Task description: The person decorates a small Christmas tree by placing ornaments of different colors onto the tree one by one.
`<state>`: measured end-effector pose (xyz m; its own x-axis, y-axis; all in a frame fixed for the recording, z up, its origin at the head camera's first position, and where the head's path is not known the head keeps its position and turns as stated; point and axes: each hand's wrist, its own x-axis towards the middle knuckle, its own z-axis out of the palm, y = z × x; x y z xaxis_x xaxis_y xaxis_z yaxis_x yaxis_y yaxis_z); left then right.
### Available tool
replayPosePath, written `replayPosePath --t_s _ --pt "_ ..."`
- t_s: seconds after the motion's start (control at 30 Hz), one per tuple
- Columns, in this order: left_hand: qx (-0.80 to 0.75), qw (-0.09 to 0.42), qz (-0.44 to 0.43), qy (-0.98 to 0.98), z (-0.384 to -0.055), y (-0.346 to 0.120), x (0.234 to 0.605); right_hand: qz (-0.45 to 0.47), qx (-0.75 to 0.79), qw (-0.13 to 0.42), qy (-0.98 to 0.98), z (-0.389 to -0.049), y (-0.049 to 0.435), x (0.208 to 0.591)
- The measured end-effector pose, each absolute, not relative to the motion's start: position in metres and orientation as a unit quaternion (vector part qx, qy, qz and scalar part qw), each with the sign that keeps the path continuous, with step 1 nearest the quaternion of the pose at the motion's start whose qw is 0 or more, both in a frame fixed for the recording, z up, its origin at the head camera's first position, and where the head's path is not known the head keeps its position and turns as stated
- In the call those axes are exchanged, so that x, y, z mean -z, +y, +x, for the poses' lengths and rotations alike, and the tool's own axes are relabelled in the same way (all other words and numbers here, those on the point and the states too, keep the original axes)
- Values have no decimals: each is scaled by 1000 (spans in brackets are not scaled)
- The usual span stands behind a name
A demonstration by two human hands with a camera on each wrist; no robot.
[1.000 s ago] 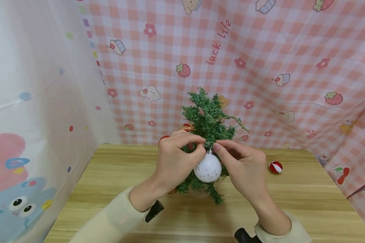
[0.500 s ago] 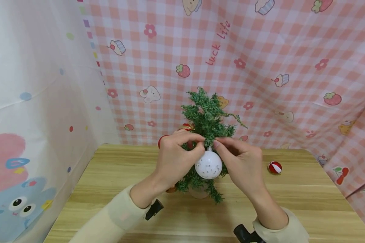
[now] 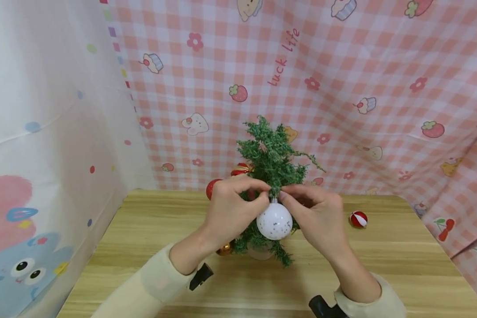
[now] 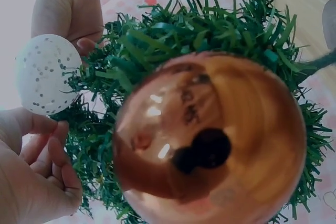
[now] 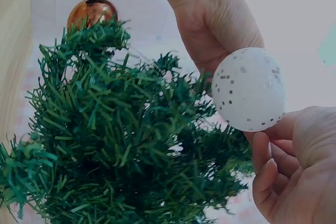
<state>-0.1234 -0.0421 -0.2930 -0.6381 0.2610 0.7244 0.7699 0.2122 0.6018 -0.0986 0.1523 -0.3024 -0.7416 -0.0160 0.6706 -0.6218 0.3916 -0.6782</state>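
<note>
A small green artificial Christmas tree [image 3: 272, 152] stands on the table. A white Christmas ball [image 3: 274, 221] with silver specks hangs at its front, below a branch tip. My left hand [image 3: 231, 210] pinches with thumb and index finger at the left of the ball's silver cap [image 3: 274, 200]. From the right, my right hand [image 3: 322, 218] pinches at the same spot. The fingertips nearly meet; the ball's hanging loop is hidden among them and the needles. The right wrist view shows the speckled ball [image 5: 249, 90] just above the right fingertips.
A shiny copper ball [image 4: 252, 129] hangs low on the tree's left side. Behind my left hand are a red ball [image 3: 212, 190] and a red-and-gold ornament [image 3: 241, 168]. A red-and-white ball [image 3: 358, 219] lies on the wooden table [image 3: 397, 265] to the right. Patterned cloth [image 3: 214, 57] hangs behind.
The white ball has dipped and shifted slightly right after rising a little. Both hands stay at its top, with the left fingertips moved a touch to the right.
</note>
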Motion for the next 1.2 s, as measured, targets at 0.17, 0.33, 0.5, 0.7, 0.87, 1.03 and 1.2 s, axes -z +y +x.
replayPosePath --t_s 0.17,0.33,0.5,0.7,0.87,1.03,1.2 --pt "525 234 -350 -739 -122 -44 294 193 -513 277 -789 -92 152 301" --pt "536 226 -354 -733 -122 -45 297 195 -516 271 -789 -91 152 300" --pt "538 231 -358 -727 -121 -44 295 200 -524 277 -780 -91 152 298" --pt "540 232 -354 -728 -121 -43 295 198 -519 279 -783 -91 152 298" --pt "547 227 -352 -725 -121 -43 296 201 -516 282 -783 -91 150 300" --pt "547 233 -350 -724 -120 -43 296 187 -529 291 -775 -90 151 300" --pt "547 236 -348 -724 -119 -42 296 190 -529 298 -772 -89 149 302"
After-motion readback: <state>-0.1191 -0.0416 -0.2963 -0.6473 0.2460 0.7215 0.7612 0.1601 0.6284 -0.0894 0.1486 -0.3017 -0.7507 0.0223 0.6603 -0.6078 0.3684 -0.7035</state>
